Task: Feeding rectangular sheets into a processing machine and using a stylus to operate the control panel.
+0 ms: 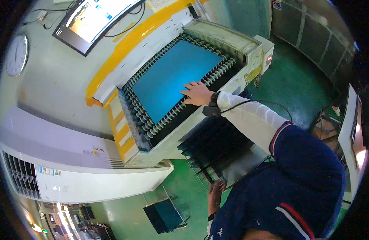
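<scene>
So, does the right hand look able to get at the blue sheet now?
Probably yes: the right hand reaches over the near edge of the blue sheet, and nothing seems to block it.

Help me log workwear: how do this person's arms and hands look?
Bare right hand; at its wrist, a black strap, dark box and black cable; white sleeve under a navy sleeve with red and white trim. Bare left hand, dark wristband, a bit of white cuff.

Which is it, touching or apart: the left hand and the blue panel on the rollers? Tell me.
Apart. The head view shows it: the machine's pale side wall and the dark panels show between the left hand and the blue panel.
</scene>
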`<state>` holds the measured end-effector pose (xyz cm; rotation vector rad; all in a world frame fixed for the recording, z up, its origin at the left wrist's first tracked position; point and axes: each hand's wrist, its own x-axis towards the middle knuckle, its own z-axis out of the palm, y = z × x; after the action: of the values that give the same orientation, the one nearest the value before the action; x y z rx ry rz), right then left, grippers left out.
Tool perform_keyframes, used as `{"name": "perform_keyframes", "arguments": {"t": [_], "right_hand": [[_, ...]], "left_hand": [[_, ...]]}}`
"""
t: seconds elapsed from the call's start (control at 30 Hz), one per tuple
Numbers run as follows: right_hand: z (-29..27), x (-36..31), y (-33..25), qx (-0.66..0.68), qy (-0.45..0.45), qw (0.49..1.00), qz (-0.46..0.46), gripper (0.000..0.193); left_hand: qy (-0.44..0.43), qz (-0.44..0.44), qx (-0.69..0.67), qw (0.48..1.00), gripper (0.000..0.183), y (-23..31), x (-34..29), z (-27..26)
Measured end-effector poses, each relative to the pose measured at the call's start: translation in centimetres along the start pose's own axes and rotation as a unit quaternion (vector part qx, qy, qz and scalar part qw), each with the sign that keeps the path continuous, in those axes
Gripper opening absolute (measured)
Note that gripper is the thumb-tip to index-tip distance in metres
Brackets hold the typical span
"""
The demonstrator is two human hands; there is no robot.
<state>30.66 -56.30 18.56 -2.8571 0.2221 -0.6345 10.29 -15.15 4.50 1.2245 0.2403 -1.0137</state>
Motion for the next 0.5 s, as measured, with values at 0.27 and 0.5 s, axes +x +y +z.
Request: {"name": "perform_keyframes", "arguments": {"t": [0.27, 0.5], "right_hand": [[-0.5, 0.2, 2.6, 0.074, 0.003, 0.997, -0.011, 0.047], [-5.1, -8.1, 9.1, 0.224, 0.068, 0.972, -0.035, 0.029]], "left_hand": [[-0.129, 0.091, 0.192, 0.969, 0.043, 5.9, -4.6, 5.5], [0.0, 0.253, 0.247, 0.935, 0.031, 8.4, -3.6, 14.3]]}}
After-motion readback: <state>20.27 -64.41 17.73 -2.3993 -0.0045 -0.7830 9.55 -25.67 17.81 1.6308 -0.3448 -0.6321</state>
